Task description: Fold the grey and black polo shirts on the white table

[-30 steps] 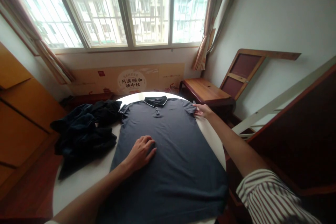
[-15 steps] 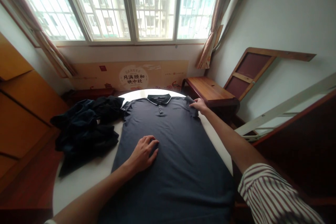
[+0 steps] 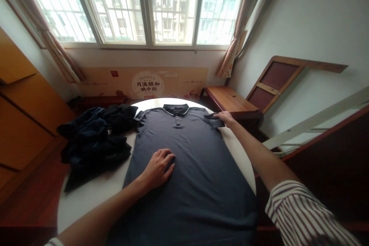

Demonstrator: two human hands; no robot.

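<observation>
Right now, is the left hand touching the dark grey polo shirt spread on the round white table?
Touching. The head view shows the left hand lying flat, palm down, on the dark grey polo shirt, with no gap.

Matt, smooth cloth polo shirt (image 3: 190,169) lies on a smooth white table (image 3: 86,196) beside a glossy wooden bench (image 3: 230,102).

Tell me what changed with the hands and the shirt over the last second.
The right hand, which lay at the sleeve's edge, has taken hold of the sleeve and seems to have lifted its end slightly off the table. The left hand stayed pressed flat on the middle of the polo shirt, and the pile of dark clothes beside it did not move.
</observation>
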